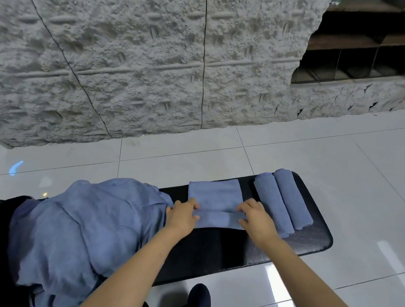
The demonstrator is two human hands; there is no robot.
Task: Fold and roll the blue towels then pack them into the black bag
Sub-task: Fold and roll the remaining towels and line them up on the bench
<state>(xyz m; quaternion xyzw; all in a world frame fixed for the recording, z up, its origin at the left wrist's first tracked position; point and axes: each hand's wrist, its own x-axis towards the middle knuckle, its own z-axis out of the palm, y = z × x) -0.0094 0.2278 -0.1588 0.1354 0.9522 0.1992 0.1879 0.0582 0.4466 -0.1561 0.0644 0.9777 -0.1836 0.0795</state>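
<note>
Left hand (pixel 181 216) and right hand (pixel 256 218), I see, pinch the rolled near edge of the flat rectangular blue towel (pixel 214 195) midway along the black bench (pixel 238 249). Two plush rolled towels (pixel 273 201) lie touching at its right end, and a crumpled heap (pixel 87 220) sits at its left.

A folded towel (pixel 214 193) is lying on the worktop (pixel 309 240), near edge rolled; two rolled towels (pixel 273 204) are resting just right, a crumpled heap (pixel 82 229) left.
</note>
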